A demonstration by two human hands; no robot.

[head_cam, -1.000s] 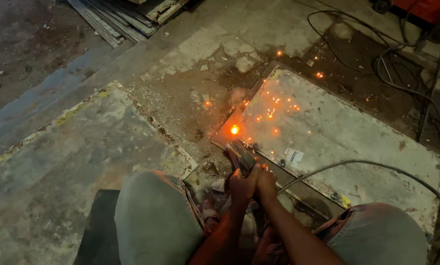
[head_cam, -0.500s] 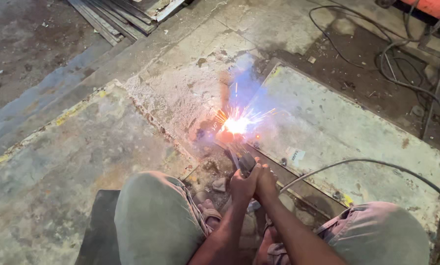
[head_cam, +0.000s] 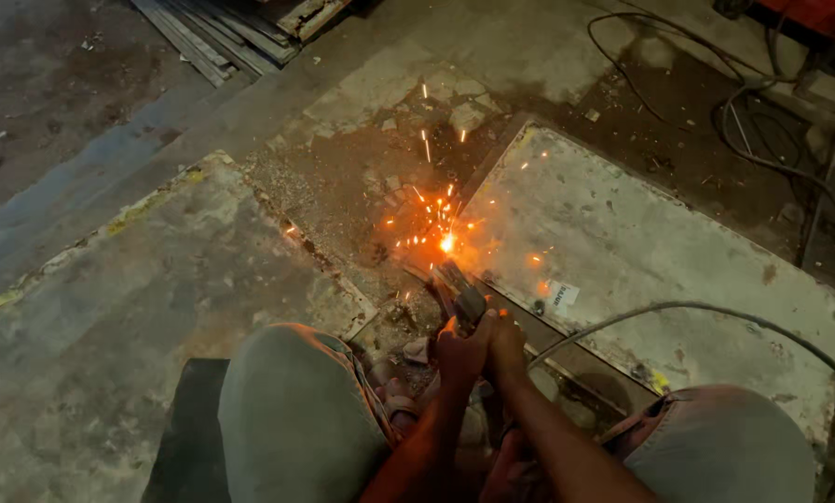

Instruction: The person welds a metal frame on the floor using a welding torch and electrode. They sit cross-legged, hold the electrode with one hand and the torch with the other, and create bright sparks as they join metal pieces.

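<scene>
— Since half a second ago the bluish-white flare at your tool's tip has shrunk to a small orange glow, and sparks (head_cam: 433,219) are flung out over the ground again; your hands have barely shifted. What is under you?

— From the head camera, you squat over a rough, stained concrete floor (head_cam: 110,307), cracked and crumbled around the work. A large pale metal sheet (head_cam: 641,251) lies flat on it to your right, its near-left edge right at the glow. Dark cables (head_cam: 716,102) wind across the floor at top right, and one grey cable (head_cam: 678,312) arcs over the sheet toward your hands. Metal strips (head_cam: 212,33) lie stacked at top left. Your knees (head_cam: 292,410) frame the bottom.

— And the tool?

— Your welding holder (head_cam: 461,296) is dark and short, pointing up and left, its tip at the glowing spot on the sheet's edge. Your left hand (head_cam: 462,352) and right hand (head_cam: 508,346) are pressed together, both wrapped tight around its handle, just below the glow and between your knees.
</scene>
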